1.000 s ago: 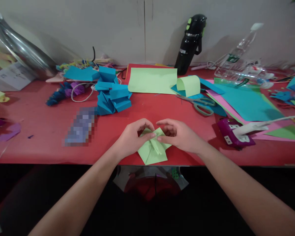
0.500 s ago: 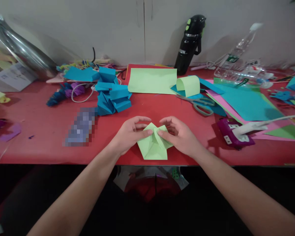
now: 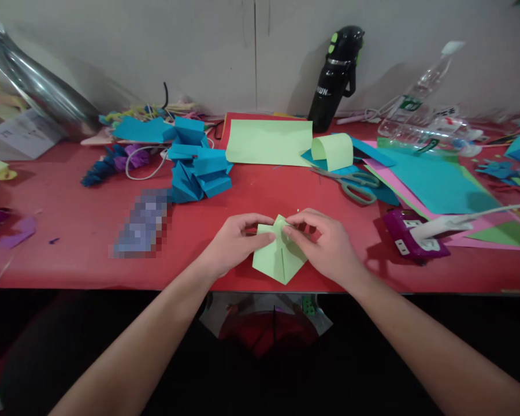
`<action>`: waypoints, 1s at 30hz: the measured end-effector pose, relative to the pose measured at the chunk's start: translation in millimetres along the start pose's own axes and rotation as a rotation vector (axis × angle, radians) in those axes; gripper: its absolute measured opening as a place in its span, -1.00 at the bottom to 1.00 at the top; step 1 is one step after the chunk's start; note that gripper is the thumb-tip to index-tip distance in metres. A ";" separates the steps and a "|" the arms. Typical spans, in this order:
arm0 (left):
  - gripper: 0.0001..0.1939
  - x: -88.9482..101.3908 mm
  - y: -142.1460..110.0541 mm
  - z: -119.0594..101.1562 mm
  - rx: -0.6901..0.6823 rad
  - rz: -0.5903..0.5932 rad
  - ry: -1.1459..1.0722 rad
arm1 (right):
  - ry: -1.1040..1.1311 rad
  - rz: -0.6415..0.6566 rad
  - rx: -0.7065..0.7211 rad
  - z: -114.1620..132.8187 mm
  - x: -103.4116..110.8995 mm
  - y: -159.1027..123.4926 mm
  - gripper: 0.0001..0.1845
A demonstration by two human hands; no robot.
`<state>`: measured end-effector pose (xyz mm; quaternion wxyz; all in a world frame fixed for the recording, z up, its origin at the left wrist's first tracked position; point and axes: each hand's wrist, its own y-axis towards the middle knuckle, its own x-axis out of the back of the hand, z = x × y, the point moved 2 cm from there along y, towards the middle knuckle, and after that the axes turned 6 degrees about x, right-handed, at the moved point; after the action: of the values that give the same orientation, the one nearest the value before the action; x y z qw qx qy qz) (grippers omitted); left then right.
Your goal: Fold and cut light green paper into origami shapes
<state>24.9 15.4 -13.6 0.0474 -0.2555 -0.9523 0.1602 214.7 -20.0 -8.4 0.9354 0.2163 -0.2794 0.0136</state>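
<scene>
A light green piece of folded paper point(image 3: 277, 260) is between my hands at the front of the red table point(image 3: 190, 231). Its lower edge comes to a point toward me, and a dark slit runs up its middle. My left hand point(image 3: 238, 240) pinches the upper left part, thumb on top and fingers behind. My right hand point(image 3: 325, 240) grips the upper right part the same way, its thumb near the top centre. The fingertips behind the paper are partly hidden.
Scissors point(image 3: 357, 190) lie right of centre, near a curled green strip point(image 3: 335, 151). Blue folded papers point(image 3: 201, 173) and a blurred flat object point(image 3: 143, 224) are on the left. A purple power socket point(image 3: 413, 231) sits at right. A black bottle point(image 3: 335, 78) leans against the wall.
The green paper has turned: its near edge was flat and is now a point. The raised flap in its middle no longer shows. My right hand has shifted slightly across its top.
</scene>
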 end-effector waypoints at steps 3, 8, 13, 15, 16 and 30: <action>-0.69 -2.0 0.0 1.4 0.008 0.042 -0.017 | 0.048 0.042 0.008 1.8 0.7 2.1 -0.91; -0.75 -1.7 0.3 3.1 0.020 -0.060 -0.124 | 0.118 0.078 -0.098 -3.6 1.4 2.7 -0.83; -0.76 -2.8 -0.7 1.9 0.044 -0.074 -0.098 | 0.205 0.129 -0.174 -4.3 3.1 4.7 -0.84; -0.74 -3.1 -1.0 1.3 0.035 -0.051 -0.055 | 0.233 0.120 -0.168 -2.2 4.0 6.0 -0.86; -0.73 -3.0 -1.1 1.1 0.022 -0.043 -0.037 | 0.252 0.113 -0.172 -1.7 4.2 6.4 -0.86; -0.63 5.1 -2.6 -0.5 -0.097 -0.143 0.158 | 0.408 -0.024 -0.299 -20.4 3.4 4.7 -0.73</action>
<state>19.3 16.0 -12.2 0.1211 -0.2007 -0.9680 0.0893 227.5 -7.6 -20.1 0.9941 0.0717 -0.0813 0.0046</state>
